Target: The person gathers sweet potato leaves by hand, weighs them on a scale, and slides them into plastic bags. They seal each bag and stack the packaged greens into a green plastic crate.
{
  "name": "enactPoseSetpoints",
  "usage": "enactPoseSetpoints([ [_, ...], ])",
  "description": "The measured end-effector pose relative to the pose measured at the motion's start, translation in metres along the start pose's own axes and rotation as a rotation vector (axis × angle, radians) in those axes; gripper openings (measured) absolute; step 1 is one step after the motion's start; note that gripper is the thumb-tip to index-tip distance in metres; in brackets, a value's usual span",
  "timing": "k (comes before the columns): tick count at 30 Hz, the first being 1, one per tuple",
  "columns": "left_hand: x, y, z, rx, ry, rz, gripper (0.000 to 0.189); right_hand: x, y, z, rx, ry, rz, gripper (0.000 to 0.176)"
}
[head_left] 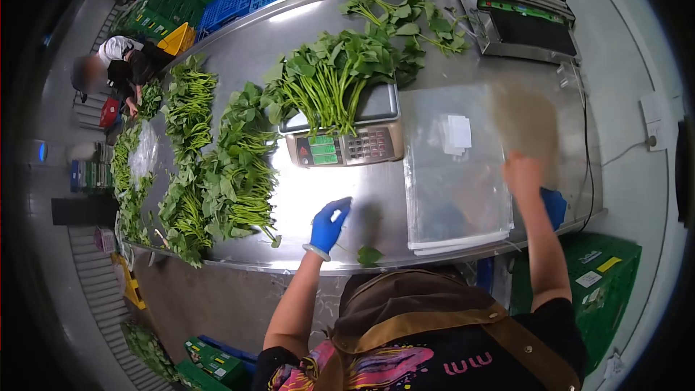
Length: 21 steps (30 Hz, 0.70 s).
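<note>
My left hand (331, 226), in a blue glove, hovers over the bare steel near the front edge, fingers and thumb apart, with nothing in it. A loose leaf (369, 255) lies just below it. My bare right hand (523, 174) is closed at the right of a stack of clear plastic bags (456, 203). From its fingers a brownish, sheet-like thing (525, 119) extends away, smeared by motion. A leafy green bunch (326, 83) with long stems rests on the digital scale (344, 146). Small white labels (458, 132) lie on the bags.
Rows of leafy bunches (239, 166) cover the table's left side. More greens (405, 14) lie at the back, beside a sealing machine (517, 18). Something blue (554, 208) sits by my right forearm. Green crates (597, 282) stand lower right. Another person (123, 58) handles greens at far left.
</note>
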State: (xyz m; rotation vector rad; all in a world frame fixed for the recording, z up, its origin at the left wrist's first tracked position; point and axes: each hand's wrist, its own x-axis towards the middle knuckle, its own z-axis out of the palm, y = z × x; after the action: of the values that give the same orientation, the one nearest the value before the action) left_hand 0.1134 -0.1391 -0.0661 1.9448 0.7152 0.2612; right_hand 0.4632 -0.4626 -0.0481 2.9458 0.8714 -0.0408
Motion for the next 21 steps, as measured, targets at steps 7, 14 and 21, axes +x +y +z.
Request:
enactPoseSetpoints([
  [7, 0.118, 0.034, -0.042, 0.226, 0.408, 0.378, 0.036, -0.01, -0.178, -0.045, 0.845, -0.062, -0.307, 0.038],
  [14, 0.204, 0.057, -0.045, 0.4, 0.334, 0.608, 0.049, 0.133, -0.338, -0.018, 1.238, 0.048, 0.033, 0.038],
  [21, 0.232, 0.02, -0.043, 0.378, 0.289, 0.564, 0.042, 0.146, -0.347, -0.037, 1.077, 0.195, 0.082, 0.027],
])
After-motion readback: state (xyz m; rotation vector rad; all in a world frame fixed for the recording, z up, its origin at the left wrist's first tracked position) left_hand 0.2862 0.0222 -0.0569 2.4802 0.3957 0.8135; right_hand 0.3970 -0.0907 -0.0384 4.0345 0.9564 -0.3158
